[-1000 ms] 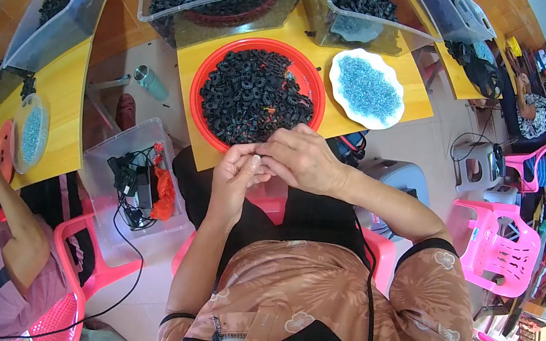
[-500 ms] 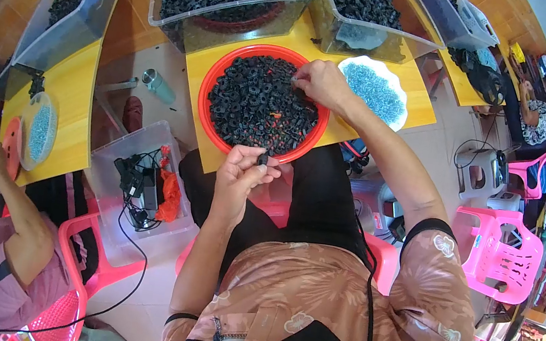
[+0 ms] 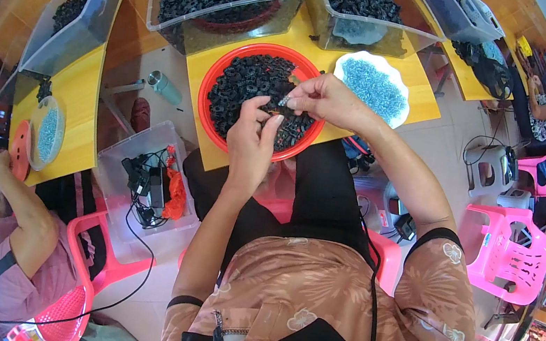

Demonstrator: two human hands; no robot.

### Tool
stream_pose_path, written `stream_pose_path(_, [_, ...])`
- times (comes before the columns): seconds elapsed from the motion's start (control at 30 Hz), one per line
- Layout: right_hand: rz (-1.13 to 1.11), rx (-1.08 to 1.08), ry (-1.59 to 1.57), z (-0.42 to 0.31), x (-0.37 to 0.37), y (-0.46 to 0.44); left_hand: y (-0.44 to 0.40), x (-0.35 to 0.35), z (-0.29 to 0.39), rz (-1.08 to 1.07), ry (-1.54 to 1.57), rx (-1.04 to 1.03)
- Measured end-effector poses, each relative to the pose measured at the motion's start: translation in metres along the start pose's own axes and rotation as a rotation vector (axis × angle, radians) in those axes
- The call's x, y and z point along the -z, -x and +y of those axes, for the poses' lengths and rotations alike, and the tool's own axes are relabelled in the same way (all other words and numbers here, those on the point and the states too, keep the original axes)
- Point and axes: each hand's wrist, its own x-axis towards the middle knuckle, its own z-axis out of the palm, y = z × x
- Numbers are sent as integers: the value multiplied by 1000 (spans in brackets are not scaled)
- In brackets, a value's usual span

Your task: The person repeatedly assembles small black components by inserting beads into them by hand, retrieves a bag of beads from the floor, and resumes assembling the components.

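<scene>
Over a red basin (image 3: 204,121) full of small black plastic parts (image 3: 240,84), both my hands are close together. My left hand (image 3: 253,136) is closed, with a small black plastic part (image 3: 272,108) between its thumb and fingers. Coming from the right, my right hand (image 3: 329,101) pinches a tiny clear, shiny piece (image 3: 284,101) beside that part. Whether the two pieces touch is too small to tell. A white scalloped plate (image 3: 399,82) right of the basin bears many clear bluish pieces (image 3: 370,86).
Two clear bins (image 3: 239,16) of black parts stand behind the basin on the yellow table (image 3: 424,101). At left, another person (image 3: 28,247) sits at a second table. A clear box (image 3: 114,168) with cables and a pink chair (image 3: 507,255) stand on the floor.
My left hand has moved up over the basin with the black part. My right hand has come down and left to meet it, away from the basin's right rim.
</scene>
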Motion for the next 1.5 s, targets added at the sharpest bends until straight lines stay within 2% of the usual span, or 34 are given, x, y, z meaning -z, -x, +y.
stream_pose_path(0.13, [-34,1,68,2,-5,6,-3,-8,2,57,-293,-285])
stream_pose_path(0.23, [-28,50,91,5,-9,10,-1,-7,3,54,-328,-310])
stream_pose_path(0.33, [173,480,406,9,-22,17,-1,-4,-12,-49,-46,12])
stream_pose_path(0.43, [318,687,774,8,-30,23,-3,-7,-13,-89,635,295])
stream_pose_path(0.57, [332,820,964,9,-30,27,-4,-9,-6,-39,757,371])
stream_pose_path(0.63, [348,814,937,15,-32,27,-1,-15,-2,25,739,365])
stream_pose_path(0.67, [355,810,923,17,-33,27,0,-17,-4,47,645,299])
stream_pose_path(0.73, [305,706,625,15,-33,25,2,-20,-8,85,458,167])
stream_pose_path(0.77, [280,650,478,14,-32,24,3,-19,-8,113,267,67])
stream_pose_path(0.83, [201,365,295,2,-30,24,3,-14,-1,162,-115,-137])
stream_pose_path(0.87, [159,223,202,-2,-28,23,3,-14,3,171,-163,-202])
stream_pose_path(0.93, [135,275,114,3,-27,16,3,-13,10,194,-261,-334])
stream_pose_path(1.07, [90,294,-13,14,-26,9,6,-11,11,189,-412,-339])
stream_pose_path(1.13, [190,475,176,18,-29,11,5,-10,5,181,-487,-395])
stream_pose_path(1.23, [317,778,471,18,-29,15,0,0,-12,-229,379,302])
stream_pose_path(1.27, [354,886,570,16,-29,16,-1,4,-13,-280,559,396])
stream_pose_path(1.33, [303,739,433,13,-31,18,-2,12,-1,-378,920,581])
stream_pose_path(1.43, [184,413,100,6,-33,20,1,1,-12,-194,586,303])
stream_pose_path(1.47, [135,286,-33,4,-34,20,2,-1,-12,-119,386,172])
stream_pose_path(1.5, [116,220,45,2,-32,19,3,-1,-7,-41,185,41])
